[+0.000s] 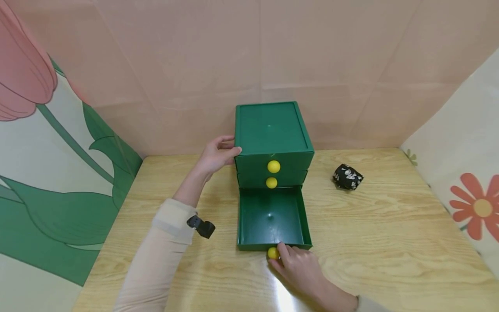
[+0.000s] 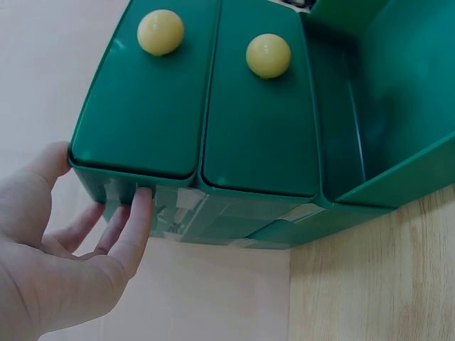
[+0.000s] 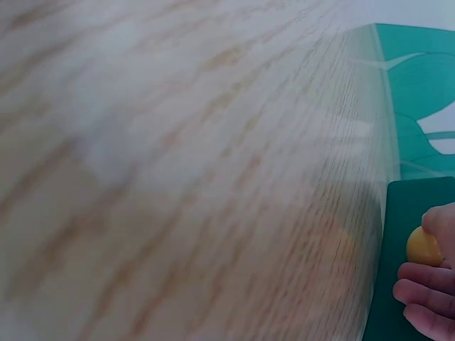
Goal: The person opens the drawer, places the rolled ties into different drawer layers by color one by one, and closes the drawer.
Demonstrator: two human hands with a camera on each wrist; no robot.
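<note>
A green three-drawer box (image 1: 270, 130) stands on the wooden table (image 1: 390, 242). Its bottom drawer (image 1: 270, 219) is pulled out and looks empty. My right hand (image 1: 298, 266) pinches that drawer's yellow knob (image 1: 273, 253) at the front; the knob (image 3: 424, 247) and fingers (image 3: 426, 298) show at the right wrist view's edge. My left hand (image 1: 216, 155) rests against the box's left side with straight fingers (image 2: 135, 220), thumb on the top corner. The two upper drawers (image 2: 206, 106) are closed, each with a yellow knob (image 2: 268, 55).
A small black bundle with white print (image 1: 347, 176) lies on the table right of the box. Patterned panels wall in the table on the left, back and right. A wrist camera (image 1: 201, 226) is strapped on my left forearm.
</note>
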